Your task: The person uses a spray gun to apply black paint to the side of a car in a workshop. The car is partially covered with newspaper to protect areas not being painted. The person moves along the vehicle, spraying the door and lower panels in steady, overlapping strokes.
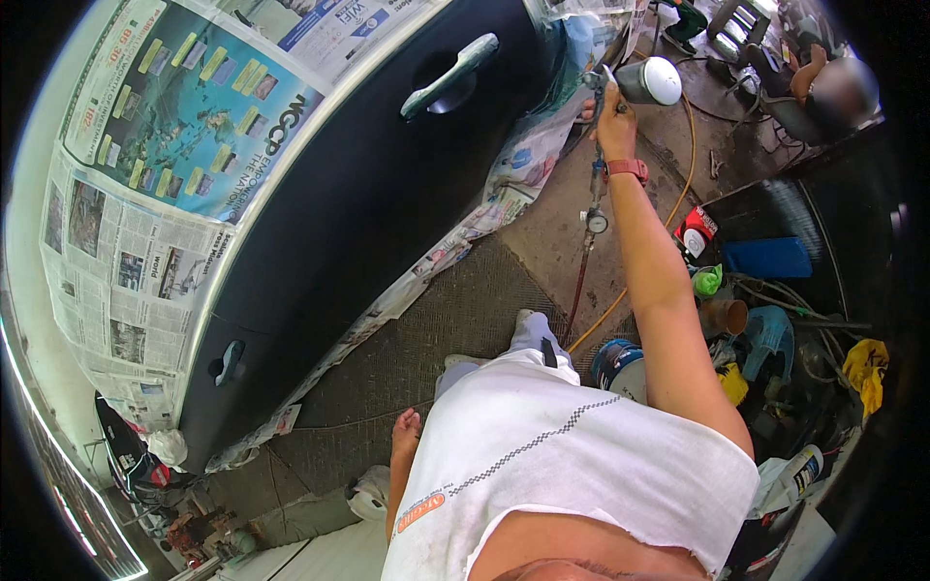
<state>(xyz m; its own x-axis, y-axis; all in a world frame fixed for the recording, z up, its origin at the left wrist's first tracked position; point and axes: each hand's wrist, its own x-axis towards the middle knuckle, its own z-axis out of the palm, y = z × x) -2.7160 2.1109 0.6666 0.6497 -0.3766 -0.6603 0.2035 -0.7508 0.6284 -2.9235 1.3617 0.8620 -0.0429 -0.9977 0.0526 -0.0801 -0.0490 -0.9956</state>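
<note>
In my right hand [616,124], raised out ahead, is a spray gun [596,85]; my fingers wrap round its grip. A white-lidded cup [651,81] sits on the gun. Below the grip hangs a small round gauge [595,222] with a dark red hose running down. To the left of the gun stretches a matte black car side panel [387,184] with two door handles, the far one [451,76] and the near one [229,362]. My left hand [406,432] hangs low by my side, away from the panel, fingers loosely bent, nothing visible in them.
Newspaper sheets [145,261] cover the car above the panel, and more masking paper [426,276] lines its lower edge. An orange hose [690,155] crosses the floor. Cans, a blue tray [768,258] and a bucket [620,368] stand right. A person [809,82] sits far right.
</note>
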